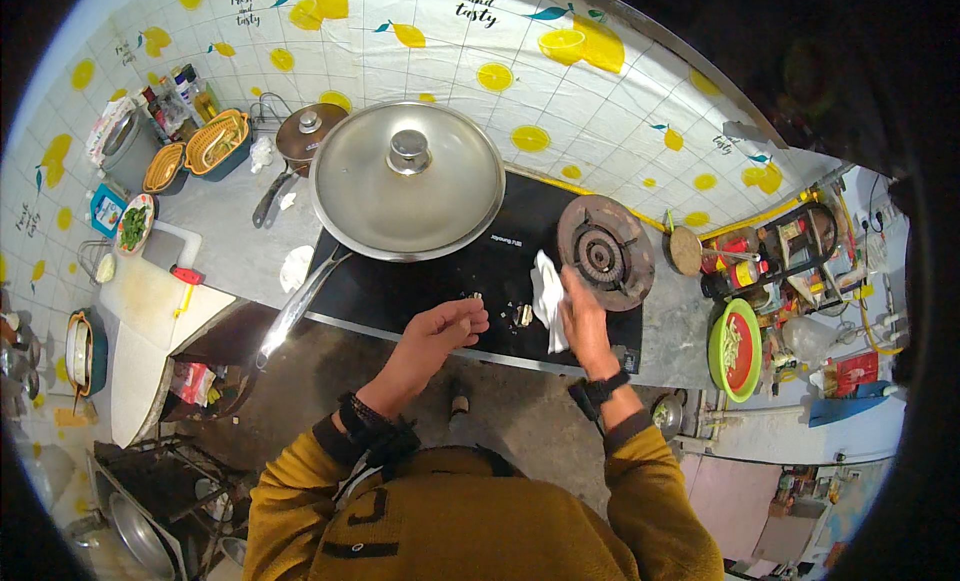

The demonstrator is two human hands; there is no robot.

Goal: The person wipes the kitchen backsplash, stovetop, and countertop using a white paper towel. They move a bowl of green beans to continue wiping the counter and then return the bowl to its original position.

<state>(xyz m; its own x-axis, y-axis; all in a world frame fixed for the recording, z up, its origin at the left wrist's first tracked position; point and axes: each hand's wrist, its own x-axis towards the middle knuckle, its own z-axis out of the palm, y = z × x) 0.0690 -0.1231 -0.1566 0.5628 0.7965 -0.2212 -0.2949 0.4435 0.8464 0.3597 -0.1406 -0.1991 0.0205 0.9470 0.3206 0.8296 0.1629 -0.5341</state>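
Observation:
My right hand holds a crumpled white paper tissue upright over the black glass cooktop, left of the bare gas burner. My left hand hovers over the cooktop's front edge, fingers curled together and thumb against them, with nothing visible in it. Its fingertips are near one control knob, which they partly hide. Another control knob shows between my hands. On the left burner stands a wok with a metal handle, covered by a domed steel lid.
Left are a small lidded saucepan, another crumpled tissue, a cutting board, a red-handled peeler and a plate of greens. Right are a green basin and bottles. The wok handle juts past the counter edge.

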